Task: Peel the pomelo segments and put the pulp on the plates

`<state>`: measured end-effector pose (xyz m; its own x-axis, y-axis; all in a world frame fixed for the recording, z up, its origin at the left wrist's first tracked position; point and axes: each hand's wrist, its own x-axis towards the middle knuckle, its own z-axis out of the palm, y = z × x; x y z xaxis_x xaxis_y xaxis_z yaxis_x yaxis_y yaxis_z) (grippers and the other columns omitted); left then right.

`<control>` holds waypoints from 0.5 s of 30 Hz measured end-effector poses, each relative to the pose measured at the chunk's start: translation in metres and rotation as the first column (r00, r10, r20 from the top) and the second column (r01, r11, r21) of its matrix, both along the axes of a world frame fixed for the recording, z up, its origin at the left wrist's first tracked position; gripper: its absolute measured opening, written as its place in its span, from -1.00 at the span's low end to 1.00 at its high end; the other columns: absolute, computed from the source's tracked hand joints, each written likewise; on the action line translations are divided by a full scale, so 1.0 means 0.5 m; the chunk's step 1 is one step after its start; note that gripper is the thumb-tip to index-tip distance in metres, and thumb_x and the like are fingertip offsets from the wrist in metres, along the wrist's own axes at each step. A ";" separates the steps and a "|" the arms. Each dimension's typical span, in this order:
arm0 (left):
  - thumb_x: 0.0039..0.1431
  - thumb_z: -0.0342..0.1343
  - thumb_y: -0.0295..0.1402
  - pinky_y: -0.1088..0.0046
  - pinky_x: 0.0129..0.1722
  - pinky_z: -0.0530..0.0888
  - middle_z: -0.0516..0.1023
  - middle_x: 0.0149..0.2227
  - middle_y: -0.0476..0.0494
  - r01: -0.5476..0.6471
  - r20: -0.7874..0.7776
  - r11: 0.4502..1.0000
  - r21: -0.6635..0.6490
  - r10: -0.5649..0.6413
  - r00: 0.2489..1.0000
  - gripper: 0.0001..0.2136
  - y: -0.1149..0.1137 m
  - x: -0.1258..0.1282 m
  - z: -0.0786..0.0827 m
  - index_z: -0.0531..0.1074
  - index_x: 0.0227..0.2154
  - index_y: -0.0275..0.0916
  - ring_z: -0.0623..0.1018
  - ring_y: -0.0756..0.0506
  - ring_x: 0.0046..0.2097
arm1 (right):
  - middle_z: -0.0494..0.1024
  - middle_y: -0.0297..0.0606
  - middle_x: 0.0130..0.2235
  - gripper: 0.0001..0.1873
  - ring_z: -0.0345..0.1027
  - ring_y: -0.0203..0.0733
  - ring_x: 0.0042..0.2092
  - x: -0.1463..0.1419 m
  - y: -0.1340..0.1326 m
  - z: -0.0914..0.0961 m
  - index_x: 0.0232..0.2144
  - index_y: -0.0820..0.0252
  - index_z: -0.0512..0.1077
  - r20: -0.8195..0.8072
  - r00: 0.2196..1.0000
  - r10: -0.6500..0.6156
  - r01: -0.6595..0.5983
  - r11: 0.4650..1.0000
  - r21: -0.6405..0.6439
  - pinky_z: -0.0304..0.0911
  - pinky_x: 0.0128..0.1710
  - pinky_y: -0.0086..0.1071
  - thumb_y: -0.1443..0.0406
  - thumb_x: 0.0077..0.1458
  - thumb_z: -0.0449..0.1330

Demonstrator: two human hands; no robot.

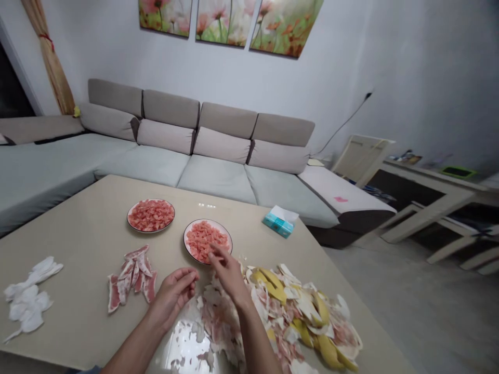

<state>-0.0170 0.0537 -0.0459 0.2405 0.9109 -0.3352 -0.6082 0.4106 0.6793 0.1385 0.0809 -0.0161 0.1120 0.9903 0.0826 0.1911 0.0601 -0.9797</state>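
My right hand point(228, 272) reaches over the near right rim of a dark-edged white plate point(188, 253) that bears pink pomelo flesh pieces point(205, 240). Its fingers are apart, and I see nothing held between them. Left of it, my left hand point(176, 292) is closed in a pinch above the table, near the plate's front edge. Whatever its fingertips may hold is hidden or too small to name. Several pomelo segments with whitish skin point(134, 275) lie in a pile to the left of my left hand. Torn pomelo membranes point(220, 317) are spread beneath my right forearm.
A second plate of pomelo flesh point(150, 215) stands farther back on the table point(97, 208). Yellow and white pomelo peels point(327, 348) heap at the right. A blue tissue pack point(278, 223) lies at the back right, crumpled white gloves or tissue point(31, 298) at the left. Behind is a sofa point(214, 174).
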 end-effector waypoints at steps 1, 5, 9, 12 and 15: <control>-0.11 0.37 -0.42 0.65 -0.46 0.43 0.53 -0.40 -0.10 0.000 0.000 1.000 0.013 0.000 1.000 -0.79 -0.002 0.002 0.001 0.52 -0.38 -0.34 0.45 0.09 -0.46 | 0.58 -0.23 -0.31 -0.63 0.37 -0.23 -0.45 -0.012 -0.021 -0.001 -0.12 0.13 0.52 0.003 0.998 0.055 -0.055 0.998 -0.023 0.29 -0.48 -0.39 0.13 0.04 0.20; -0.11 0.37 -0.37 0.58 -0.37 0.45 0.54 -0.40 -0.10 0.025 -0.008 0.997 0.073 -0.025 1.000 -0.79 -0.021 0.014 0.005 0.53 -0.40 -0.34 0.50 0.04 -0.40 | 0.56 -0.18 -0.20 -0.73 0.42 -0.13 -0.20 -0.044 -0.104 -0.016 -0.19 0.11 0.56 0.076 0.990 0.117 -0.121 0.991 0.053 0.32 -0.25 -0.35 0.16 0.09 0.20; -0.19 0.40 -0.40 0.58 -0.49 0.40 0.53 -0.50 -0.11 -0.005 -0.046 1.000 0.016 0.005 0.999 -0.77 -0.024 0.021 0.002 0.51 -0.46 -0.39 0.47 0.05 -0.51 | 0.57 -0.17 -0.31 -0.76 0.44 -0.14 -0.30 -0.028 -0.116 -0.032 -0.32 0.19 0.57 0.094 0.995 0.030 -0.039 0.995 0.095 0.33 -0.33 -0.35 0.18 0.10 0.18; -0.10 0.34 -0.46 0.62 -0.51 0.39 0.52 -0.48 -0.11 -0.137 -0.016 0.991 0.001 0.137 0.990 -0.84 -0.003 0.006 -0.004 0.48 -0.44 -0.37 0.46 0.07 -0.51 | 0.55 -0.24 -0.46 -0.72 0.39 -0.22 -0.49 -0.002 -0.074 -0.025 -0.30 0.25 0.53 0.140 0.990 -0.007 -0.003 0.997 0.071 0.33 -0.45 -0.37 0.18 0.11 0.13; 0.07 0.15 -0.58 0.66 -0.50 0.42 0.49 -0.49 -0.05 -0.304 0.028 0.952 -0.044 0.306 0.952 -0.94 0.029 -0.028 -0.009 0.45 -0.40 -0.33 0.47 0.09 -0.49 | 0.58 -0.23 -0.36 -0.72 0.43 -0.21 -0.41 0.018 -0.005 -0.009 -0.20 0.24 0.50 0.194 0.980 -0.038 0.017 0.994 0.108 0.35 -0.34 -0.34 0.23 0.08 0.12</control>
